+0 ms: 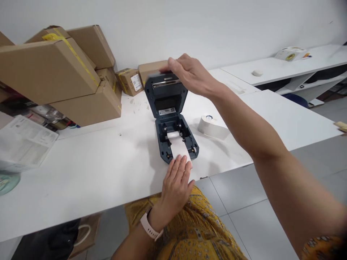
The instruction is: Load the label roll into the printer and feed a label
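A dark blue label printer stands on the white table with its lid raised. Inside lies a small roll of white label paper, its strip running out over the front edge. My left hand, a pale watch band on its wrist, rests flat with outstretched fingers on the end of this strip. At the top of the lid, my right hand has its fingers over the edge and grips it; some fingertips are hidden behind the lid. To the printer's right sits a larger label roll, partly unwound.
Cardboard boxes are stacked at the back left, with smaller boxes by the wall. A clear plastic-wrapped package is at the far left. The table's front edge runs close to my body. More white tables extend right.
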